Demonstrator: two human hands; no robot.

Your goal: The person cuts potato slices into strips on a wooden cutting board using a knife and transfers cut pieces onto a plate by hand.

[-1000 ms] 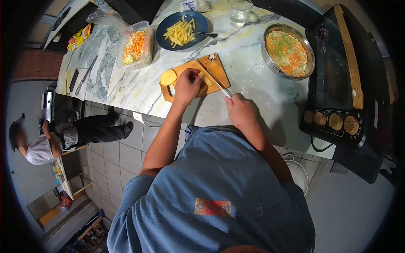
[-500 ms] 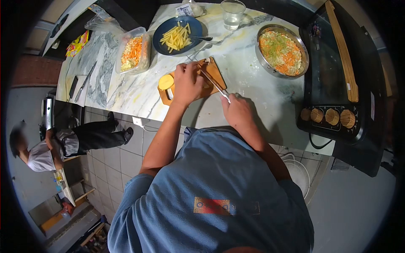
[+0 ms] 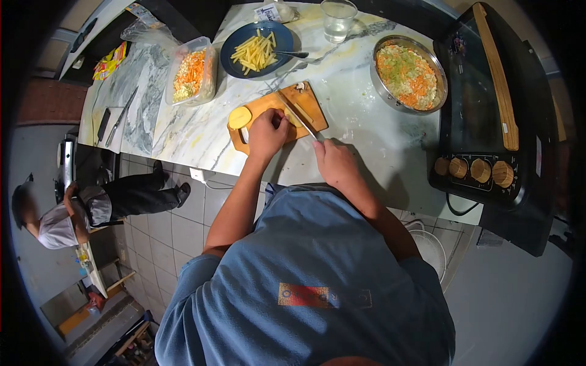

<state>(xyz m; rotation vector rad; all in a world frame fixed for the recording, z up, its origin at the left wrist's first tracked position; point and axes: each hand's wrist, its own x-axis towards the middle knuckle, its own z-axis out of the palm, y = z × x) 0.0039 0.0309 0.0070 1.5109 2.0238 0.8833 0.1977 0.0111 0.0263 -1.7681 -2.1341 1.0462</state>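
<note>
My right hand (image 3: 337, 163) grips the handle of a knife (image 3: 295, 113), whose blade lies slantwise over a wooden cutting board (image 3: 316, 108). My left hand (image 3: 268, 133) is closed on a pale yellow potato piece (image 3: 292, 118) beside the blade; the fingers partly hide it. A cut potato chunk (image 3: 239, 116) rests at the board's left end, near the handle hole. One thin potato stick lies right of the blade. At the board's far corner is a small brownish scrap (image 3: 300, 87). Beyond the board stands a dark blue plate (image 3: 229, 47) with potato sticks and a utensil.
A plastic tub (image 3: 210, 91) of shredded vegetables stands at left, a metal pan (image 3: 441, 97) of shredded vegetables at right. A water cup (image 3: 337, 24) is at the back. Another knife (image 3: 122, 116) lies far left. A black oven (image 3: 476, 122) borders the right. Another person stands at left.
My left hand has drawn back towards me along the board, its fingers pinching closer together. The knife has shifted left, and my right hand with it.
</note>
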